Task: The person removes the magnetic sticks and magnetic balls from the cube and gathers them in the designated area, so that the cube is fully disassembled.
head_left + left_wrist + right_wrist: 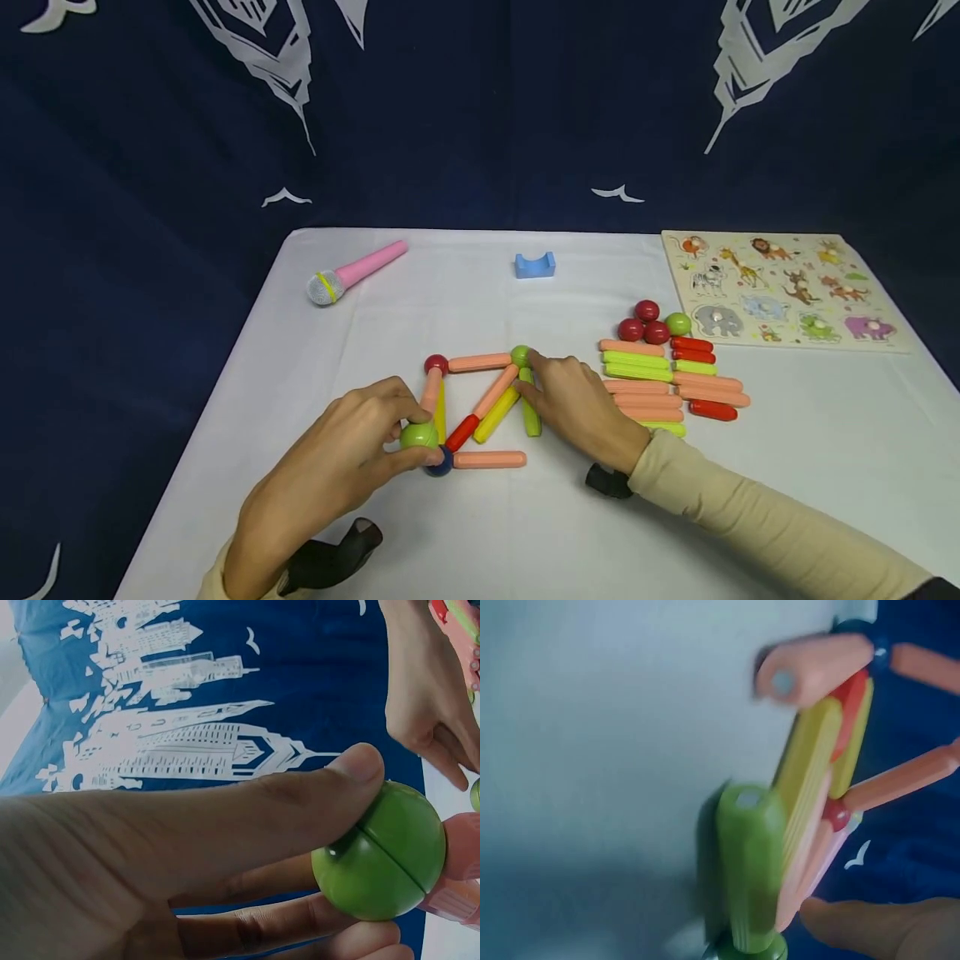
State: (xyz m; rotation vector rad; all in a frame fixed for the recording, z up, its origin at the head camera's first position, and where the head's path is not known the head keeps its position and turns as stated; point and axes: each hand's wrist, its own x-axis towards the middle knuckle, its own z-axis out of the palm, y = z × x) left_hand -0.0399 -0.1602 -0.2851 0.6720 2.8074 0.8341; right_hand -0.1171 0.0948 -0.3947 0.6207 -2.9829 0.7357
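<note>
Head view: with 12 o'clock pointing away from the person, the left hand (341,450) pinches a near green ball (417,436) between thumb and fingers, at the 7 o'clock corner of a frame of sticks and balls. Beside it, toward 4 o'clock, sits a dark blue ball (440,461), with a salmon stick (491,459) running from it toward 3 o'clock. The right hand (581,408) is narrow, thumb and index finger drawn in at the far green ball (520,356) on the frame's 1 o'clock corner; whether they grip or merely touch it, I cannot tell. A green stick (531,408) runs from that ball toward 6 o'clock. Loose sticks (637,372) lie at 2 o'clock from the right hand.

Left wrist view shows the groove across the near green ball and printed buildings (187,754) on the blue cloth. Right wrist view shows pale discs on the free ends of the green stick and a salmon one. Only the head view shows the blue block (535,267), at 11 o'clock from the right hand, and the animal puzzle board (776,292), at 2 o'clock.
</note>
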